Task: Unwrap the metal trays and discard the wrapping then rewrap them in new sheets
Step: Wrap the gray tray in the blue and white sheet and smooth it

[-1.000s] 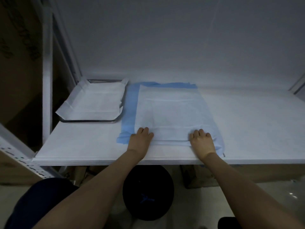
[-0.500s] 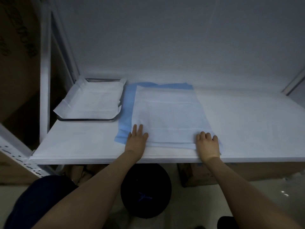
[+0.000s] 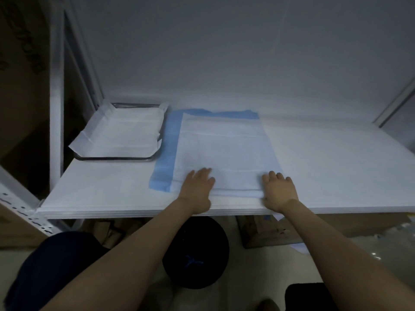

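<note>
A white wrapping sheet (image 3: 224, 151) lies flat over a blue sheet (image 3: 167, 153) in the middle of the white shelf (image 3: 101, 194). A faint rectangular outline shows under the white sheet. My left hand (image 3: 197, 187) presses flat on the sheet's near left part, fingers apart. At the near right corner my right hand (image 3: 279, 190) rests on the folded edge, fingers together over it. At the back left a metal tray (image 3: 116, 158) holds a loose white sheet (image 3: 121, 135) that spills over its rim.
A white rack post (image 3: 56, 104) stands left of the tray, with cardboard boxes behind it. Under the shelf sit a dark round bin (image 3: 195, 254) and a cardboard box (image 3: 269, 232). The shelf's right half (image 3: 336, 164) is bare white surface.
Both hands slid toward the near edge of the sheet and slightly apart. The left hand's fingers have spread and it has shifted right.
</note>
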